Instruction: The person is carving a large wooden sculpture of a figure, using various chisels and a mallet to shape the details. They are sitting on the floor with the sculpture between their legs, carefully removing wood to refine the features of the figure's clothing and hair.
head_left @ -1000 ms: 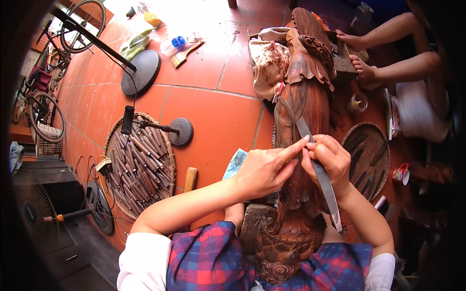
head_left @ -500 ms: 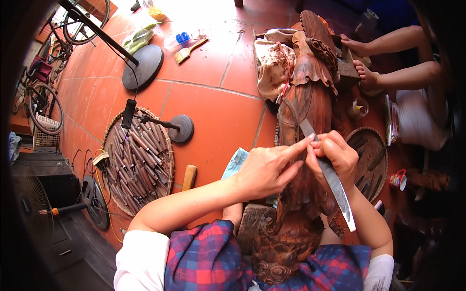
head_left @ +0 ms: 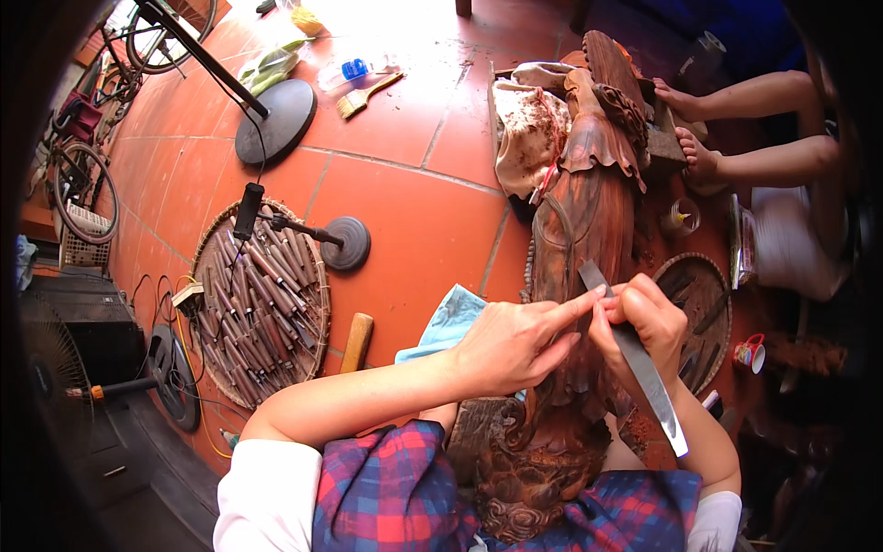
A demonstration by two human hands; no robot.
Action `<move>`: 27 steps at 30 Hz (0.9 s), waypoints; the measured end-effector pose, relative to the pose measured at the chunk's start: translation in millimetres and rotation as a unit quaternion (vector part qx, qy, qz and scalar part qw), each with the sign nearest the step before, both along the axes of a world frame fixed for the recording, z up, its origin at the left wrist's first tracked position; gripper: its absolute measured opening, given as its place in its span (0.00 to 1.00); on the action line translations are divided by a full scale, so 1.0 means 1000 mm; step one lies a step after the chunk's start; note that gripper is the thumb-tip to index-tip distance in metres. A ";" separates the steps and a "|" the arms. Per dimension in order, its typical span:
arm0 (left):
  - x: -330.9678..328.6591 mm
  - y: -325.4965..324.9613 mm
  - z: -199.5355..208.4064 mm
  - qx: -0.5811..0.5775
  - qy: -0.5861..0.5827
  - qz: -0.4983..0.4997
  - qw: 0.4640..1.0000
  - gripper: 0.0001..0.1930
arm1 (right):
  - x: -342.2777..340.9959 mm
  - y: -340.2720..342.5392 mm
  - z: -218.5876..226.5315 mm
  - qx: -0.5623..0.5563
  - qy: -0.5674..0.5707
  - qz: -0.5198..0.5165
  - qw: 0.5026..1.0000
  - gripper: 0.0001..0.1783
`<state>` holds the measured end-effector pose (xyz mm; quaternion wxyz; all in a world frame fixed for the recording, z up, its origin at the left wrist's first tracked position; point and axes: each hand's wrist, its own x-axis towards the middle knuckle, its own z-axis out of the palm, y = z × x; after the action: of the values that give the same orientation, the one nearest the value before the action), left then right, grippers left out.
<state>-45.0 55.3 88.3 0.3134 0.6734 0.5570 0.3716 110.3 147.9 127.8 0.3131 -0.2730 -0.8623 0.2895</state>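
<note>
A carved reddish-brown wooden statue [head_left: 598, 216] lies lengthwise in front of me, its near end between my knees. Over its middle, my right hand [head_left: 651, 317] grips a long flat grey metal file [head_left: 647, 377]. The file slants from the statue's surface down toward my right forearm, with a bright, pale near end. My left hand [head_left: 515, 345] reaches across from the left, holding nothing. Its index finger points out to the file beside my right thumb, while the other fingers bend loosely. Below the left hand lies a light blue cloth [head_left: 451, 322].
At left, a round woven basket [head_left: 325, 308] holds many wooden-handled tools [head_left: 267, 285]. A wooden handle [head_left: 357, 342], a small black stand [head_left: 345, 244] and a paintbrush [head_left: 368, 95] are on the tiles. Another person's bare legs [head_left: 763, 97] extend from the right, near a second basket [head_left: 728, 294] and a mug [head_left: 751, 353].
The view has shifted slightly, so most things sit a little lower. Both hands and the file keep nearly the same pose over the statue. More of the blue cloth shows.
</note>
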 end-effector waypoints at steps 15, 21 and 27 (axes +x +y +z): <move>0.009 -0.005 -0.003 -0.017 -0.004 0.009 1.000 0.30 | 0.011 -0.003 -0.009 0.017 -0.007 0.004 1.000 0.10; 0.001 0.007 -0.001 0.011 0.040 0.019 0.999 0.31 | -0.001 0.005 -0.013 0.042 0.034 -0.008 0.999 0.10; 0.007 0.002 0.009 0.032 0.013 0.025 0.999 0.31 | 0.003 0.001 -0.005 0.024 0.049 -0.010 0.998 0.09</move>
<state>-38.2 57.1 97.7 0.2747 0.6735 0.5656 0.3886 113.4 149.4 122.6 0.3646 -0.2594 -0.8496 0.2790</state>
